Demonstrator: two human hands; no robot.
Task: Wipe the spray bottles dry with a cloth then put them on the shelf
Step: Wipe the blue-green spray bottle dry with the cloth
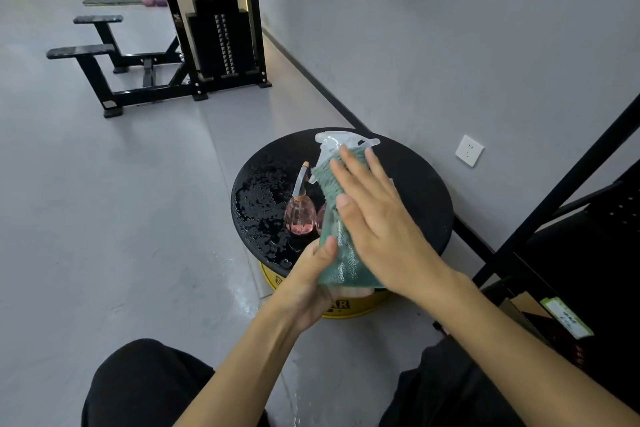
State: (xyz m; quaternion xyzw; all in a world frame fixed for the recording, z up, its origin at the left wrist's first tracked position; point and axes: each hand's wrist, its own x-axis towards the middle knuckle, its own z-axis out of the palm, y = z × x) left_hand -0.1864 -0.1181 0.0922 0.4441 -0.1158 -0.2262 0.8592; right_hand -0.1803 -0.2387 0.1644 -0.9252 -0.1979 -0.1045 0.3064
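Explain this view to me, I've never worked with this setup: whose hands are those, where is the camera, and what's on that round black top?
There is no machine here. A person works with two bare hands, and the single picture comes from a wide-angle camera on their head, looking forward and down. The left hand has its grip round the lower part of a teal spray bottle, held above the round black top. The right hand presses a cloth against the bottle's side with straight fingers, wiping it. On the top stands a pink spray bottle, with a second pink one mostly hidden behind the cloth. Water drops cover the top's left part. The black shelf frame is at the right edge.
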